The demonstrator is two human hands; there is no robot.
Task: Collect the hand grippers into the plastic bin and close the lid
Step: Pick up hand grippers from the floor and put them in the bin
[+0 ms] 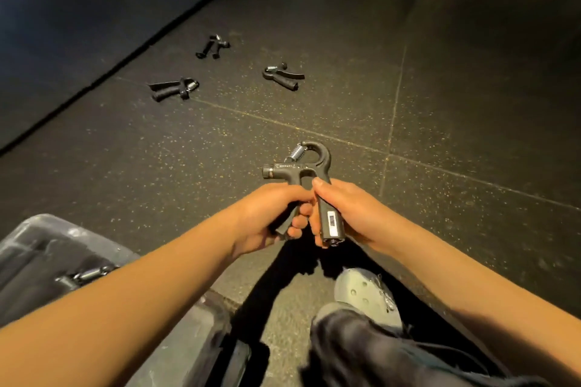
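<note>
Presently, left hand [267,214] and right hand [349,210] grip clamped on one hand gripper [298,168]; three loose grippers [213,46] [283,75] [174,89] lie apart on the floor [471,88]; plastic bin [47,229] at left.

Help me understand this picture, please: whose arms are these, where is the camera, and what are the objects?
There is no machine here. These are a person's bare arms, filmed by one wide-angle camera worn on the head, looking forward and down. The left hand and the right hand each take a grip on one handle of a black hand gripper, a spring-loaded trainer, held above the floor. Three more lie ahead on the dark speckled floor: the far gripper, the left gripper and the right gripper. At the lower left is the plastic bin, with a binned gripper visible inside. The person's pale shoe shows below the hands.
</note>
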